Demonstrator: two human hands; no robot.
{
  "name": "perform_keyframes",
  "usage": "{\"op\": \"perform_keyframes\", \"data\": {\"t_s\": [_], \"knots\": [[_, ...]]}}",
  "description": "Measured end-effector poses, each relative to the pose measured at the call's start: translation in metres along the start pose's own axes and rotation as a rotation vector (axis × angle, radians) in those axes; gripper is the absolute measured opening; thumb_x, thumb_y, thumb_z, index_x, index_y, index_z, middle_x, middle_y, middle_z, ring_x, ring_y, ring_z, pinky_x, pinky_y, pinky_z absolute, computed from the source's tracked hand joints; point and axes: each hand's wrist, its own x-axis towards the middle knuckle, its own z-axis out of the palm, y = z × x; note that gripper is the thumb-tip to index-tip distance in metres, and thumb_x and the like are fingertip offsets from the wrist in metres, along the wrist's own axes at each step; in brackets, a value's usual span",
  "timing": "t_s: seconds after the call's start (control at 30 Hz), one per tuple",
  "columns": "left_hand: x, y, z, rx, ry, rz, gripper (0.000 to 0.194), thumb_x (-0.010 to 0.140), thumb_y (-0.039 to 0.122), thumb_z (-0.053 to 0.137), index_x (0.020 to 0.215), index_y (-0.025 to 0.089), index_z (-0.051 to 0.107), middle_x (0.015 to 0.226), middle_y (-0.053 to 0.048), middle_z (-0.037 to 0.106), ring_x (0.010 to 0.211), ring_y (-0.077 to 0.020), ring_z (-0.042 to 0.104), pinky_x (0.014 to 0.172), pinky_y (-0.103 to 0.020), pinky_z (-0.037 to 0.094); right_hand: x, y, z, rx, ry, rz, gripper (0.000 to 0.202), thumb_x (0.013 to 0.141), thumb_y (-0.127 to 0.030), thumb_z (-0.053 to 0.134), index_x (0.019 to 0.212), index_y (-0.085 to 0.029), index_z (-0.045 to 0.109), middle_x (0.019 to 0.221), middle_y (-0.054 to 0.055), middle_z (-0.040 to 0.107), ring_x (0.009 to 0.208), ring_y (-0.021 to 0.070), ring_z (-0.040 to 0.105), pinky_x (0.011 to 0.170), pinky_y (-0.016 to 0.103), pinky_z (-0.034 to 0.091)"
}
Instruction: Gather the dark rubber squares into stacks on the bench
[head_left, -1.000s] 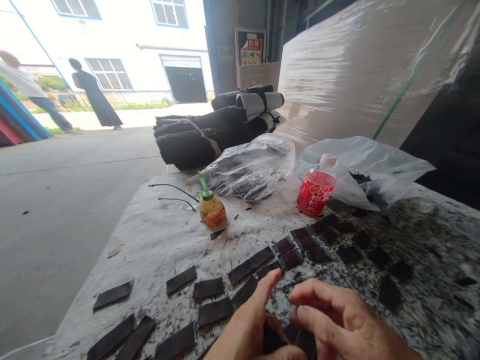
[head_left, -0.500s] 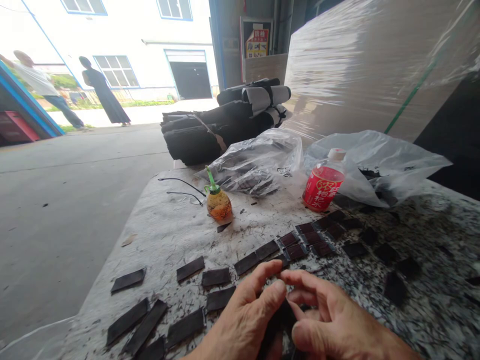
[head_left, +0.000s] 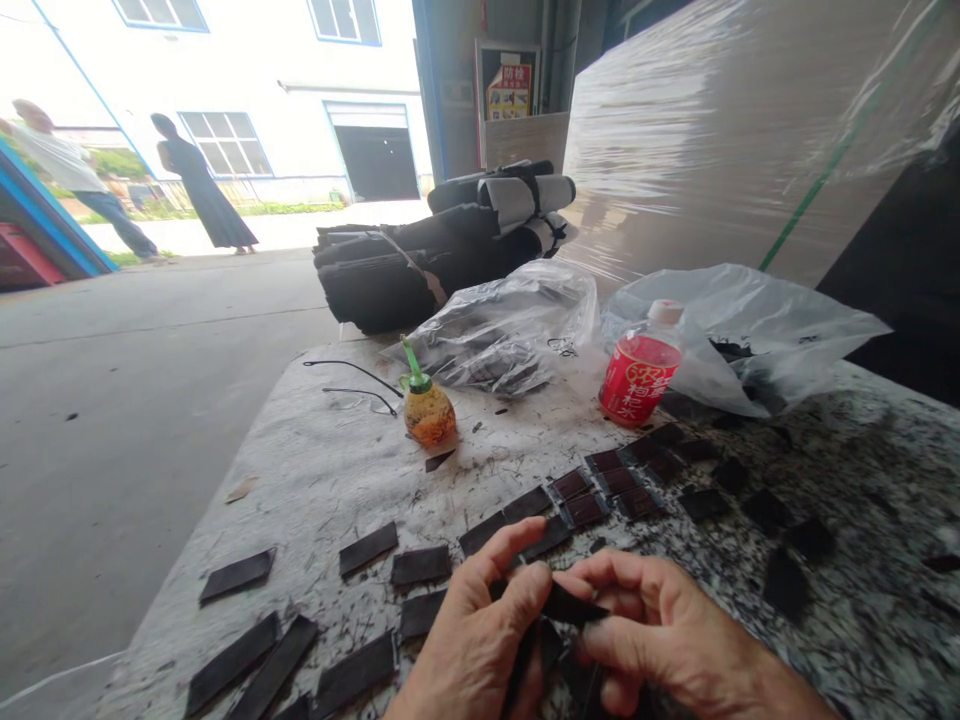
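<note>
Black strip (head_left: 574, 606) risen; littered table (head_left: 300, 440), grey floor (head_left: 150, 380).

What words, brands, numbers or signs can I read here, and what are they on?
"枸杞水": on the red-labelled bottle; its other characters are unclear.
"防栓": on the red-and-yellow poster at the back; its smaller print is too small to read.
Dark marks on the left clear plastic bag: too blurred to tell whether they are writing.
</note>
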Motion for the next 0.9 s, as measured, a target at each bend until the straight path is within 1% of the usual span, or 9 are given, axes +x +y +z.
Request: {"op": "perform_keyframes", "data": {"t_s": [0.13, 0.23, 0.33, 0.4, 0.47, 0.57, 0.63, 0.73, 0.9], "knots": [[0.003, -0.002, 0.002, 0.029, -0.005, -0.018, 0.056, 0.079, 0.043, 0.061, 0.126, 0.019, 0.042, 0.037, 0.011, 0.041, 0.028, -0.0031, 0.025, 0.030, -0.012, 0.015, -0.002, -0.001, 0.000, 0.049, 0.048, -0.008, 0.028, 0.064, -0.020, 0.067, 0.092, -0.016, 0.062, 0.060, -0.005, 0.060, 0.043, 0.0048, 0.052, 0.046, 0.016, 0.038], [0.005, -0.002, 0.004, 0.049, -0.001, 0.009, 0.056, 0.074, 0.043, 0.067, 0.122, 0.022, 0.048, 0.057, 0.004, 0.060, 0.031, -0.0013, 0.030, 0.032, -0.012, 0.022, -0.001, -0.002, -0.003, 0.047, 0.085, -0.020, 0.021, 0.066, -0.027, 0.066, 0.083, -0.015, 0.062, 0.059, -0.005, 0.060, 0.040, 0.0047, 0.051, 0.042, 0.016, 0.036], [0.007, 0.001, -0.001, 0.246, 0.050, 0.219, 0.041, 0.080, 0.039, 0.061, 0.116, 0.022, 0.055, 0.087, -0.003, 0.069, 0.056, -0.0085, 0.058, 0.052, -0.016, 0.044, -0.003, -0.006, -0.016, -0.026, 0.114, -0.035, 0.019, 0.069, -0.032, 0.065, 0.073, -0.015, 0.059, 0.056, -0.005, 0.058, 0.039, 0.0051, 0.049, 0.042, 0.017, 0.036], [0.010, 0.006, -0.007, 0.515, 0.051, 0.464, 0.029, 0.086, 0.029, 0.052, 0.114, 0.024, 0.056, 0.093, -0.002, 0.068, 0.083, -0.0132, 0.062, 0.074, -0.020, 0.047, -0.005, -0.011, -0.029, -0.151, 0.176, -0.053, 0.017, 0.071, -0.031, 0.064, 0.070, -0.016, 0.057, 0.053, -0.007, 0.053, 0.040, 0.0049, 0.047, 0.043, 0.017, 0.036], [0.013, 0.013, -0.012, 0.886, -0.039, 0.663, 0.034, 0.085, 0.013, 0.044, 0.114, 0.027, 0.054, 0.096, 0.000, 0.066, 0.089, -0.0128, 0.060, 0.079, -0.021, 0.046, -0.008, -0.019, -0.041, -0.317, 0.224, -0.076, 0.015, 0.074, -0.031, 0.061, 0.070, -0.017, 0.058, 0.053, -0.008, 0.048, 0.042, 0.0052, 0.045, 0.044, 0.017, 0.036], [0.024, 0.020, -0.016, 1.478, -0.242, 0.706, 0.047, 0.074, 0.000, 0.039, 0.111, 0.026, 0.052, 0.099, -0.002, 0.061, 0.072, -0.0124, 0.061, 0.064, -0.020, 0.048, -0.007, -0.035, -0.053, -0.538, 0.210, -0.082, 0.017, 0.080, -0.032, 0.054, 0.074, -0.018, 0.061, 0.056, -0.007, 0.047, 0.048, 0.0071, 0.044, 0.047, 0.018, 0.036], [0.033, 0.021, -0.015, 1.748, -0.294, 0.677, 0.048, 0.072, -0.001, 0.037, 0.111, 0.024, 0.049, 0.098, -0.003, 0.059, 0.063, -0.0130, 0.059, 0.054, -0.020, 0.047, -0.003, -0.044, -0.056, -0.688, 0.209, -0.103, 0.017, 0.081, -0.031, 0.052, 0.072, -0.018, 0.060, 0.057, -0.007, 0.046, 0.052, 0.0077, 0.041, 0.047, 0.018, 0.033], [0.044, 0.017, -0.014, 1.922, -0.293, 0.705, 0.042, 0.078, 0.002, 0.034, 0.113, 0.022, 0.045, 0.096, -0.004, 0.057, 0.060, -0.0142, 0.059, 0.049, -0.022, 0.045, 0.008, -0.051, -0.057, -0.875, 0.229, -0.147, 0.019, 0.080, -0.029, 0.052, 0.066, -0.018, 0.057, 0.057, -0.007, 0.045, 0.053, 0.0077, 0.039, 0.047, 0.019, 0.027], [0.050, 0.016, -0.019, 1.993, -0.305, 0.724, 0.030, 0.086, 0.011, 0.031, 0.112, 0.022, 0.044, 0.092, -0.004, 0.056, 0.060, -0.0157, 0.060, 0.045, -0.023, 0.045, 0.023, -0.051, -0.056, -0.901, 0.195, -0.127, 0.019, 0.079, -0.029, 0.052, 0.063, -0.018, 0.054, 0.056, -0.008, 0.047, 0.054, 0.0080, 0.039, 0.048, 0.019, 0.027]]}}
